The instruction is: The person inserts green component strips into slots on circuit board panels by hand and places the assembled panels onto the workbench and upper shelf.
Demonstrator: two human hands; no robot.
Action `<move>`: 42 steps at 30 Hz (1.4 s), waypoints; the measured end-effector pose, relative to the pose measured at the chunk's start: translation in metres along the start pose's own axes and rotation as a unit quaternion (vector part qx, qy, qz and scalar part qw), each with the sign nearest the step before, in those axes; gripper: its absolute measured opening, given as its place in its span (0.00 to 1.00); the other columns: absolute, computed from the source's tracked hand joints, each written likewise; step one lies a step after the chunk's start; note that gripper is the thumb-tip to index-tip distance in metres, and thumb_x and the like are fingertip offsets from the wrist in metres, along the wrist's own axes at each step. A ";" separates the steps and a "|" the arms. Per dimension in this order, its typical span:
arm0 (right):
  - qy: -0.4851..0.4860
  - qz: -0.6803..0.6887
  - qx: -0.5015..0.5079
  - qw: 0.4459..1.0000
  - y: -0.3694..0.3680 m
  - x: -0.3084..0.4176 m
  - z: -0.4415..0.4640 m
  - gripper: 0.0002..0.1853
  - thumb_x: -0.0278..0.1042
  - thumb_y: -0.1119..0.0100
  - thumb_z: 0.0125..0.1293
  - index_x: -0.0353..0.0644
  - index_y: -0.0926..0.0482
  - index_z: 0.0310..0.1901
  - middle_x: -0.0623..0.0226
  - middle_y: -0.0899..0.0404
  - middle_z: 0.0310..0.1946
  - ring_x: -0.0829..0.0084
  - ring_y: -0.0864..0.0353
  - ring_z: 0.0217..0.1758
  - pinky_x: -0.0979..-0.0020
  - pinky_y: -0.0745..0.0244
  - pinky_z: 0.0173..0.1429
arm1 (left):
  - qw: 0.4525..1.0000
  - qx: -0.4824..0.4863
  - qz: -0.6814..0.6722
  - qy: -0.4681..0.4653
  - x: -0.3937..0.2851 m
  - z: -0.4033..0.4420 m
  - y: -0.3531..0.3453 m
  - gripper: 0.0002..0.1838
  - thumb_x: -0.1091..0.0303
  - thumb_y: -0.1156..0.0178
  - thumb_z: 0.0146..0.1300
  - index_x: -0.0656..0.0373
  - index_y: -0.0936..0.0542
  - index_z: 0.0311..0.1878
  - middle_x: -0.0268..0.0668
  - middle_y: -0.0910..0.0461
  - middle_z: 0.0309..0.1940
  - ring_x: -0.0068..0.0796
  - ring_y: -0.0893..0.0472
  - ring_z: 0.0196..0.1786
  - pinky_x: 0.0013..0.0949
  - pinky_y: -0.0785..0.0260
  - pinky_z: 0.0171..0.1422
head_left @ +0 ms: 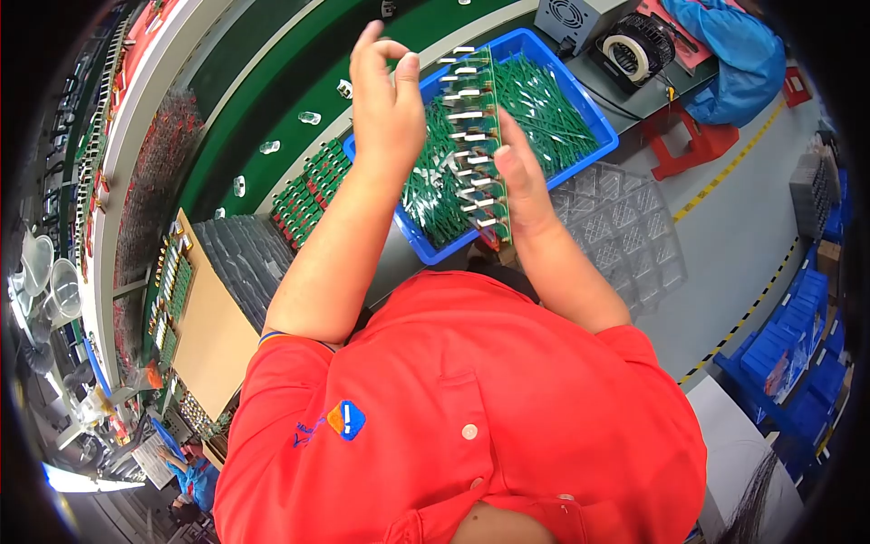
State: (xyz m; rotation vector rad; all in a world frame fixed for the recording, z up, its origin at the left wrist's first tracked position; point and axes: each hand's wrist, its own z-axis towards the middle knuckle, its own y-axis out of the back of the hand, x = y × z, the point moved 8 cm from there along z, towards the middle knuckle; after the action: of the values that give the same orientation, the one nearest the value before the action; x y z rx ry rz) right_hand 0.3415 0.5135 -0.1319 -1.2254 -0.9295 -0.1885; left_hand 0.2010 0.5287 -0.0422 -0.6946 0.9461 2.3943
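My right hand [528,179] is closed on the edge of a circuit board panel [497,136], tilted nearly edge-on in front of me. A row of white-topped components [469,138] sticks out from the panel's left side. To the left of it, my left hand [388,104] is raised with thumb and fingers apart, apart from the panel and with nothing visible in it. Beneath both hands lies a blue bin [609,145], filled with thin green strips [546,107]. The panel hides part of the bin's contents.
A green conveyor belt [288,102] carries several small clear parts [269,147]. Red and green boards [313,192] lie at its edge, near grey sheets [245,258]. Clear trays [625,231] sit right of the bin. Behind it are a grey fan unit [571,20] and a wire spool [632,53].
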 end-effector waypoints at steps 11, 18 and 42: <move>-0.189 0.002 -0.160 0.969 0.062 -0.031 -0.007 0.31 0.55 0.46 0.64 0.40 0.32 0.62 0.67 0.23 0.46 0.77 0.22 0.42 0.73 0.24 0.44 | 0.426 0.274 -0.798 0.327 -0.133 -0.040 0.047 0.21 0.46 0.55 0.70 0.57 0.30 0.39 0.33 0.29 0.33 0.25 0.25 0.39 0.31 0.28 0.38; -0.113 -0.033 -0.125 0.985 0.032 -0.025 -0.001 0.33 0.58 0.42 0.62 0.42 0.31 0.61 0.69 0.23 0.46 0.78 0.23 0.41 0.74 0.24 0.42 | 0.410 0.277 -0.810 0.314 -0.140 -0.051 0.055 0.20 0.48 0.55 0.70 0.57 0.30 0.37 0.33 0.28 0.31 0.25 0.25 0.37 0.33 0.27 0.37; -0.080 -0.013 -0.024 0.996 0.018 -0.013 -0.015 0.39 0.64 0.41 0.58 0.42 0.33 0.62 0.64 0.24 0.50 0.73 0.22 0.48 0.69 0.23 0.49 | 0.348 0.355 -0.824 0.270 -0.181 -0.066 0.075 0.17 0.54 0.55 0.68 0.58 0.29 0.32 0.36 0.28 0.27 0.27 0.26 0.30 0.39 0.25 0.33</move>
State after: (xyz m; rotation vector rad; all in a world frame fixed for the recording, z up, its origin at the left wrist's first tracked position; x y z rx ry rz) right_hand 0.3507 0.5030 -0.1544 -1.2864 -1.0841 -0.1347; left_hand 0.3133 0.3889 0.0615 -1.1250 0.6115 -0.1731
